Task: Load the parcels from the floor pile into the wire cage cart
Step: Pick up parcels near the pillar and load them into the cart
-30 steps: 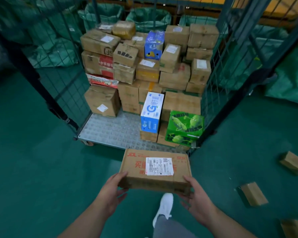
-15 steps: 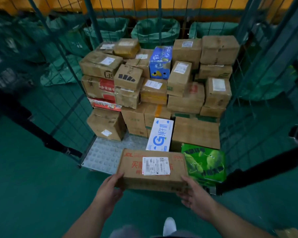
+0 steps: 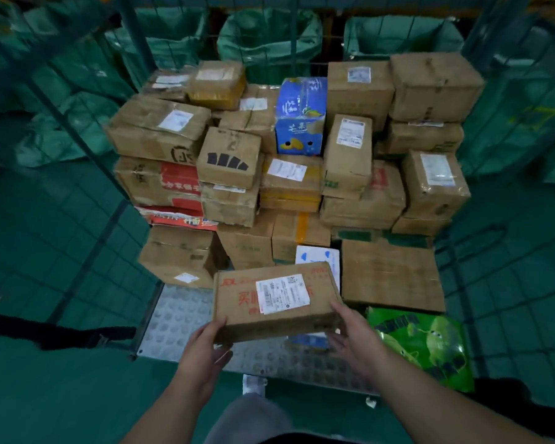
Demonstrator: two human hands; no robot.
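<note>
Both palms clasp the labelled cardboard parcel (image 3: 276, 302), left hand (image 3: 202, 347) and right hand (image 3: 356, 341) at its ends, now carried in over the wire cage cart (image 3: 173, 318) from just outside it, so set-down looks close.

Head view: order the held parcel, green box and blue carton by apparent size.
Held parcel and green box: about alike, both close to the camera, so unranked.
Blue carton: smallest, though farther back.

The held parcel (image 3: 269, 302) hides most of the white-and-blue carton (image 3: 318, 256) at its 12 o'clock. Its label (image 3: 282, 293) is too blurred to read. The wire cage cart (image 3: 173, 318) has its walls cut off at 12 o'clock.
</note>
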